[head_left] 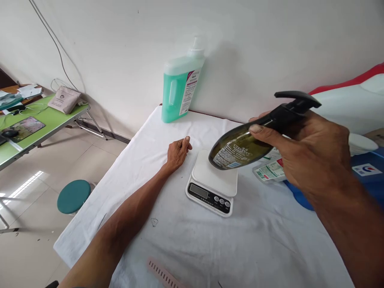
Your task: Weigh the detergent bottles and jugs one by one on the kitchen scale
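Observation:
My right hand grips a dark olive spray bottle by its neck and holds it tilted on its side in the air. The black trigger head points right and the labelled base hangs over a white kitchen scale. The scale lies flat on the white cloth, its display and buttons facing me. My left hand rests on the cloth left of the scale, fingers loosely curled, holding nothing.
A tall green detergent jug stands at the table's back against the wall. Labelled packets and a blue item lie to the right. A pink comb-like piece lies near me. A teal stool and a green table stand at left.

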The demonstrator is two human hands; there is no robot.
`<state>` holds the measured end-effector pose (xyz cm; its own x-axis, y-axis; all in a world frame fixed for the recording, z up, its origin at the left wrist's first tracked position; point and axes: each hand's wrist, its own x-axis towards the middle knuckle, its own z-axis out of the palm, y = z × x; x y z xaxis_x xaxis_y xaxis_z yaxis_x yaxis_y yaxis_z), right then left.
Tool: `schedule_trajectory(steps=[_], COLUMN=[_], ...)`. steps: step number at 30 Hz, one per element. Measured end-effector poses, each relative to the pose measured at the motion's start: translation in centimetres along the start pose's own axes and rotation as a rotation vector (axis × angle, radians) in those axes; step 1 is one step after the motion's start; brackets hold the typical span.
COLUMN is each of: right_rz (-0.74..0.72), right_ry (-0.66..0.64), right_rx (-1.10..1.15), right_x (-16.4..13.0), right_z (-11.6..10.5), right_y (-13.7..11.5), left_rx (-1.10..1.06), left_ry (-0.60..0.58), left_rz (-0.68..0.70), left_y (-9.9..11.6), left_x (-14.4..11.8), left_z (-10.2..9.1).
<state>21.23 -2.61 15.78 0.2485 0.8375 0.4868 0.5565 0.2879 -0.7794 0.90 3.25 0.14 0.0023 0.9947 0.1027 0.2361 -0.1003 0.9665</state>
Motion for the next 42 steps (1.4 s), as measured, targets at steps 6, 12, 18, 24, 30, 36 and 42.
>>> schedule_trajectory(steps=[6, 12, 18, 24, 30, 36, 42], right_rz=[0.115, 0.105, 0.096, 0.085, 0.105, 0.273, 0.529], right_ry=[-0.056, -0.026, -0.075, -0.095, 0.004, 0.328, 0.290], right_rx=[0.050, 0.041, 0.021, -0.007, 0.098, 0.255, 0.250], right_x=[-2.3, -3.0, -3.6, -3.4, -4.8, -11.3, -16.9], right_z=[-0.7, -0.4, -0.1, 0.2, -0.7, -1.5, -0.2], right_y=[-1.1, -0.4, -0.9, -0.4, 0.9, 5.1, 8.9], left_rx=[0.015, 0.016, 0.021, 0.007, 0.009, 0.015, 0.012], left_ry=[-0.001, 0.003, 0.000, 0.003, 0.010, -0.001, 0.016], left_rz=[0.000, 0.005, 0.007, 0.019, 0.014, 0.021, 0.022], left_y=[0.0, 0.0, 0.0, -0.1, -0.1, 0.0, 0.0], left_x=[0.1, 0.1, 0.1, 0.1, 0.1, 0.1, 0.1], left_z=[0.0, 0.0, 0.0, 0.1, 0.1, 0.0, 0.1])
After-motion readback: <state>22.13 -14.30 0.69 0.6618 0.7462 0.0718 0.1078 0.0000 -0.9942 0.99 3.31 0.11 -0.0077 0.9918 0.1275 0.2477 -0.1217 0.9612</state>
